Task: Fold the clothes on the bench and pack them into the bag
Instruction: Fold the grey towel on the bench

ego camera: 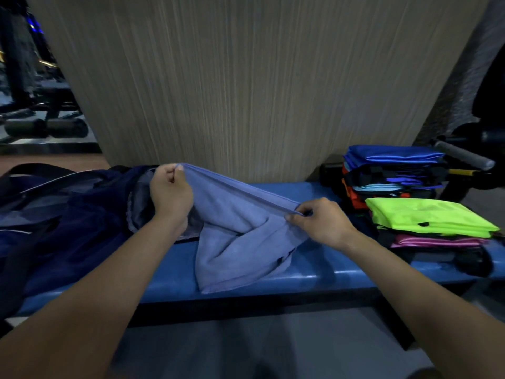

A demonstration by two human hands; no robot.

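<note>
Two bare forearms come in from the bottom edge, so that's two hands to count. Next out is the blue padded bench point(314, 266), which I'll use as the landmark for everything else.

One periwinkle-blue garment point(237, 242) is draped over the middle of the bench, its bottom corner hanging right at the bench's front edge. Its top edge is pulled up off the bench into a taut line between both hands. The left hand point(170, 192) has its fingers curled tight around the raised end of that edge, over the left part of the bench. The right hand point(321, 220) pinches the lower end between thumb and fingers, just right of the bench's middle. So both grips are clamped on the same piece of cloth, nothing loose.

One dark navy bag point(68, 214) sits slumped on the left end of the bench, its mouth facing the garment and just beside the left hand.

On the right end of the bench there are two stacks of folded clothes: a nearer one with a neon green piece point(429, 217) on top and a magenta layer under it, and a farther, taller one topped by shiny royal blue fabric point(393, 154).

Behind the bench stands one wood-grain wall panel point(246, 77).
</note>
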